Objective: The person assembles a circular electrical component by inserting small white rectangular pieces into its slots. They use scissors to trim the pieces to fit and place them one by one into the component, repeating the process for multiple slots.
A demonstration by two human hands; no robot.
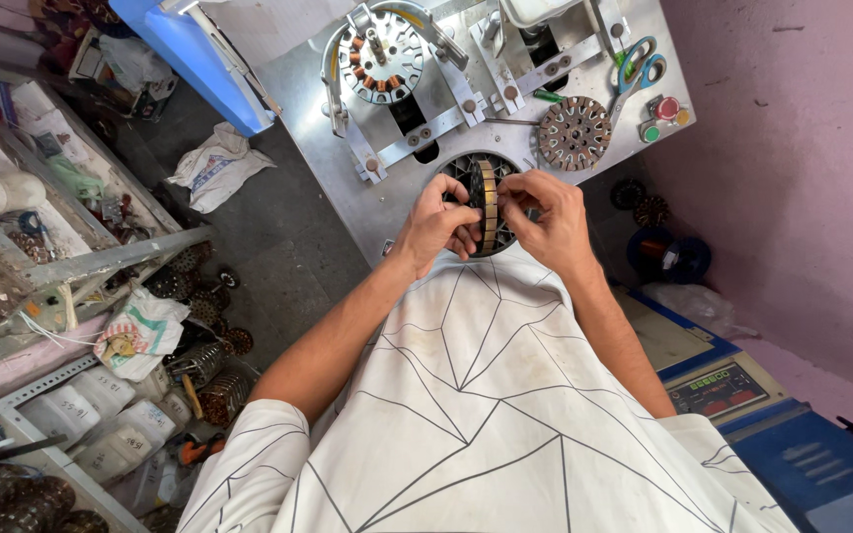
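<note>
A round metal stator core point(487, 205), dark with a tan insulated rim, is held on edge between both hands in front of my chest. My left hand point(434, 223) grips its left face with fingers curled over the rim. My right hand point(548, 215) pinches the right side near the top. Behind it on the steel work table point(348, 188) sits a winding fixture holding a stator with copper coils point(380, 59), and a bare toothed stator point(574, 133) lies flat to the right.
Scissors point(636, 69) and coloured push buttons point(665, 111) sit at the table's right edge. Metal shelving point(71, 266) at left carries bags, white containers and wound stators point(211, 380). A blue control box point(733, 390) stands at right beside a pink wall.
</note>
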